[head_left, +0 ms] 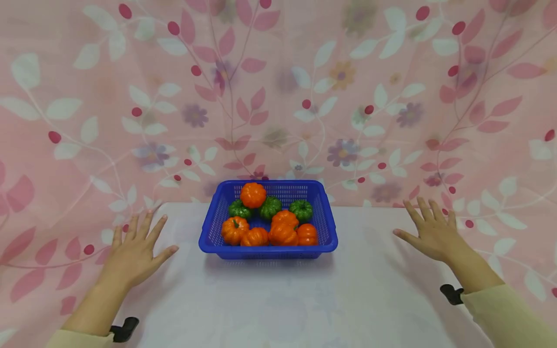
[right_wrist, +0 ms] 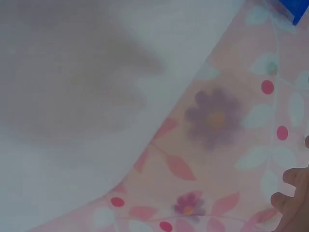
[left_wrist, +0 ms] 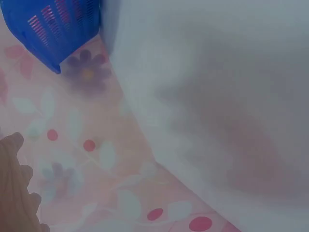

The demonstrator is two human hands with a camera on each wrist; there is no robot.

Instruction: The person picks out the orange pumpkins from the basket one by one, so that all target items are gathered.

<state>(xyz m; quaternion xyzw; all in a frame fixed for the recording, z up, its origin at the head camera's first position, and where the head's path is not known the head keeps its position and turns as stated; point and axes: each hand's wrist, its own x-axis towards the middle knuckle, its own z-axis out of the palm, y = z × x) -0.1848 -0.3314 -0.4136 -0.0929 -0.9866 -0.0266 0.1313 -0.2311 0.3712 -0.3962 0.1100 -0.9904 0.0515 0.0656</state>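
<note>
Spread fingers mark my left hand [head_left: 135,258], held over the left side of the white table with nothing in it. On the other side my right hand [head_left: 432,234] is likewise spread and holds nothing. Between them, apart from both, a blue plastic basket [head_left: 267,249] stands at the table's back. Inside it lie several small orange pumpkins [head_left: 235,230] along the front, and several green pumpkins [head_left: 271,208] behind. One orange pumpkin [head_left: 253,195] sits higher at the back, against the green ones. Fingertips of each hand show at the edge of its wrist view.
The white table [head_left: 270,304] has rounded back corners. A pink floral cloth [head_left: 278,96] hangs behind it and shows past its sides. Black straps [head_left: 124,330] are on both wrists, beside the pale sleeves [head_left: 509,311].
</note>
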